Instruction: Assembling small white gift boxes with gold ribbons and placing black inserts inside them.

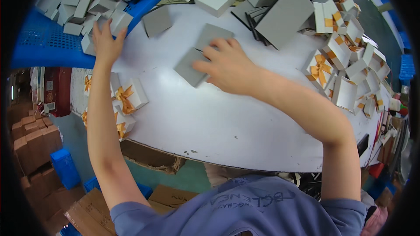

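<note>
My left hand (107, 43) reaches over the rim of a blue plastic crate (48, 46) at the far left. Its fingers are spread against small white boxes (121, 22) heaped there, and none is lifted. At the middle of the table my right hand (231, 66) rests over two flat grey pieces, one farther (213, 34) and one nearer (189, 69). Its fingers are apart and slightly bent, with the thumb over the nearer piece. The fingers partly cover both pieces. A small grey-sided box (156, 21) stands on the table between the hands.
White boxes with gold bows (131, 96) sit at the table's left edge. More ribboned boxes (337, 52) pile up on the right. A large grey board (285, 16) leans on dark sheets at the back. Brown cartons (37, 148) stack on the floor at left.
</note>
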Motion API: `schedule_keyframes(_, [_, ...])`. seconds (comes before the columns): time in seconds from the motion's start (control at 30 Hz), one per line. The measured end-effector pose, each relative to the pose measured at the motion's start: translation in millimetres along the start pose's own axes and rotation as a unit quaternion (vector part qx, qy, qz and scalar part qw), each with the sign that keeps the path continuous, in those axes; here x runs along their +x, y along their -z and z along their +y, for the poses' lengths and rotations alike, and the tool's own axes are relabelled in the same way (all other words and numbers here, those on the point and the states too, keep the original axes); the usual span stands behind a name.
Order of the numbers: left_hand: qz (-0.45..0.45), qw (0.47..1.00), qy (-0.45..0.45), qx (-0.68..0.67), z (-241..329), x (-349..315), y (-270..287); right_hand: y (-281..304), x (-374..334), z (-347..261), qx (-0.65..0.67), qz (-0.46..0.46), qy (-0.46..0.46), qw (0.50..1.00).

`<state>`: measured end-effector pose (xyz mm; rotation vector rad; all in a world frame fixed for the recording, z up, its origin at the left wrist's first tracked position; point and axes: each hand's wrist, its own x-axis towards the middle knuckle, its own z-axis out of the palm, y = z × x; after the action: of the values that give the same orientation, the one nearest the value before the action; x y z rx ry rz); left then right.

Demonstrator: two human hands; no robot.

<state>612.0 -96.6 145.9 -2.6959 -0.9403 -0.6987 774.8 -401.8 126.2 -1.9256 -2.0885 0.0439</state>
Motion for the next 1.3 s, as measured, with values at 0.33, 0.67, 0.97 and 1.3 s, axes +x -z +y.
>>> schedule_keyframes(0.33, [-0.368, 0.906, -0.013, -0.207, 121, -94, 87, 44, -99, 1, 0.068, 0.299, -0.125, 0.944])
schedule_keyframes(0.67, [-0.152, 0.849, -0.114, -0.493, 216, -197, 81, 29, -127, -60, 0.056, 0.032, 0.101, 0.993])
schedule_keyframes(0.97, [-0.229, 0.857, -0.366, -0.281, 208, -169, 107, 104, -170, 47, -0.159, -0.072, -0.43, 0.886])
schedule_keyframes(1.3, [-0.103, 0.76, -0.237, -0.597, 225, -174, 56, 54, -135, -54, 0.118, 0.044, -0.092, 0.988])
